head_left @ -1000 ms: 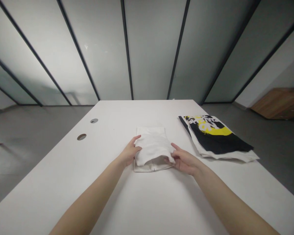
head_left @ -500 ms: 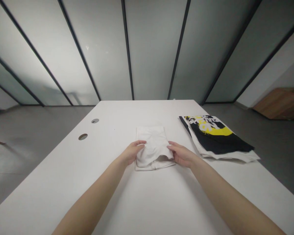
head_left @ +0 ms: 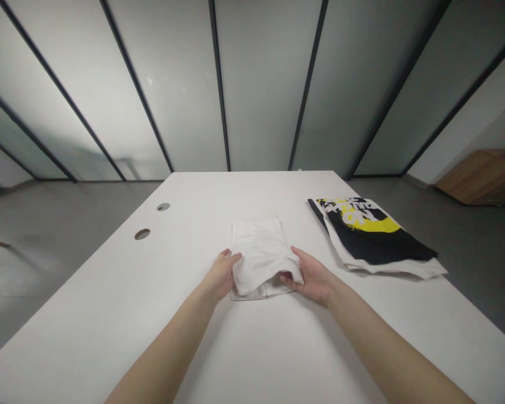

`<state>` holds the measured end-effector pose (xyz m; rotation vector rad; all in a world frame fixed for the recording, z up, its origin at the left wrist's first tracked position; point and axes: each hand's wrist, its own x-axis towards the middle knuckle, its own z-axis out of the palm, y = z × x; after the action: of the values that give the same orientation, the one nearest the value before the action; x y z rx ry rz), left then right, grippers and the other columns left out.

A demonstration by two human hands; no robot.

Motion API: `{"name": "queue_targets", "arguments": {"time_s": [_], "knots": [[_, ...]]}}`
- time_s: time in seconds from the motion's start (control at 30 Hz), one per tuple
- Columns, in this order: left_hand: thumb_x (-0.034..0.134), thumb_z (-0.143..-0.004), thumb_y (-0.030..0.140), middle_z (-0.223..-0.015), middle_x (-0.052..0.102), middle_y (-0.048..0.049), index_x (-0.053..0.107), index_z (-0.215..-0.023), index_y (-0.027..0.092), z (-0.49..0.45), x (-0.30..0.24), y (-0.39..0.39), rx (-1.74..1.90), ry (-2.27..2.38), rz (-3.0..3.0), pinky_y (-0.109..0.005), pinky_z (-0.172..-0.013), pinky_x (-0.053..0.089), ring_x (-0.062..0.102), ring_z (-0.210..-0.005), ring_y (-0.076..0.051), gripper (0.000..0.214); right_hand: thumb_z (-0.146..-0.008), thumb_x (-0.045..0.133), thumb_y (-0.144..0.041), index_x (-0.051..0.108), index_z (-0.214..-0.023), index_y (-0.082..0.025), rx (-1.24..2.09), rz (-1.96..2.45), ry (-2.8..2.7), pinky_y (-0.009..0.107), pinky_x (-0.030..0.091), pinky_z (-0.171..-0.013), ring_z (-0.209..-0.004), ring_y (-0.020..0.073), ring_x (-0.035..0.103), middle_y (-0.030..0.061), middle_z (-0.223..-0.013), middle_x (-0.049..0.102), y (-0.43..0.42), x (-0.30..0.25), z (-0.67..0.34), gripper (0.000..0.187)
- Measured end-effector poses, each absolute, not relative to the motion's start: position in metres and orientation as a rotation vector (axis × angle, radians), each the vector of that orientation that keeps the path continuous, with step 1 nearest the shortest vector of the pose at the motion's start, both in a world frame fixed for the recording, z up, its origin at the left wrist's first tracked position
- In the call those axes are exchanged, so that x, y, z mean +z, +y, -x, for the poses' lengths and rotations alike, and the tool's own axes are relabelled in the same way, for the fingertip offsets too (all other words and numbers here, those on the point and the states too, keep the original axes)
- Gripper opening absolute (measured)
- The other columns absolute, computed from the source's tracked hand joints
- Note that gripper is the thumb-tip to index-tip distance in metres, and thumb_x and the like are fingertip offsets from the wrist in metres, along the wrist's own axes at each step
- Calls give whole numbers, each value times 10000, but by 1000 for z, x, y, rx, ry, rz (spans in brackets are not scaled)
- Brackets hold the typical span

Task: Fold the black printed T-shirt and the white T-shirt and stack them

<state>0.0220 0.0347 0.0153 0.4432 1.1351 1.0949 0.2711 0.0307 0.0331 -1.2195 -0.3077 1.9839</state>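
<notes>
A folded white cloth garment (head_left: 261, 247) lies on the white table in front of me, its near edge lifted into a small arch over the lower layers. My left hand (head_left: 225, 275) grips its left side, thumb on top and the other fingers mostly hidden. At the near right corner my right hand (head_left: 313, 275) holds the raised layer, with fingertips showing inside the opening under the cloth. Which kind of garment this is, I cannot tell.
To the right lies a stack of folded shirts (head_left: 370, 235), the top one black with a yellow and white print. Two round holes, the nearer one (head_left: 142, 234) larger, pierce the left of the white table (head_left: 185, 196). Frosted panels (head_left: 256, 84) stand behind; a wooden cabinet (head_left: 483, 177) is far right.
The garment's near edge has come slightly toward me. My right fingers have moved in under the raised layer, and my left hand has shifted a little lower along the left side.
</notes>
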Motion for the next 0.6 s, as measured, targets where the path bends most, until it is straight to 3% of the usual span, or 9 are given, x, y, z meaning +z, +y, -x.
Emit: {"name": "queue_targets", "arguments": {"time_s": [0.13, 0.27, 0.5, 0.6], "knots": [[584, -1000, 225, -1317, 733, -204, 591, -1407, 80, -17, 18, 38, 903, 932, -390, -360, -989, 604, 742, -1172, -280, 432, -1037, 613, -285, 682, -1240, -172, 1968, 1338, -464, 331, 663, -772, -827, 194, 779, 89, -1063, 819, 43, 24, -273, 243], [592, -1008, 270, -1196, 789, -167, 642, -1365, 84, -15, 14, 39, 773, 870, -379, -386, -996, 609, 758, -1139, -288, 405, -972, 639, -180, 733, -1098, -103, 1909, 1366, -703, 289, 634, -787, -877, 220, 792, 157, -1031, 821, 49, 17, -277, 176], [619, -1012, 215, -1114, 811, -159, 682, -1296, 76, -24, 8, 63, 703, 954, -464, -329, -906, 637, 786, -1039, -262, 323, -994, 634, -221, 730, -1099, -105, 2054, 1353, -695, 339, 640, -807, -793, 222, 786, 139, -928, 824, 69, 6, -281, 183], [633, -1007, 197, -1064, 817, -158, 696, -1260, 84, -30, 25, 92, 767, 1000, -521, -305, -847, 644, 799, -957, -241, 285, -986, 616, -177, 732, -1093, -130, 1972, 1282, -746, 308, 634, -805, -790, 205, 780, 111, -910, 826, 88, 21, -273, 165]]}}
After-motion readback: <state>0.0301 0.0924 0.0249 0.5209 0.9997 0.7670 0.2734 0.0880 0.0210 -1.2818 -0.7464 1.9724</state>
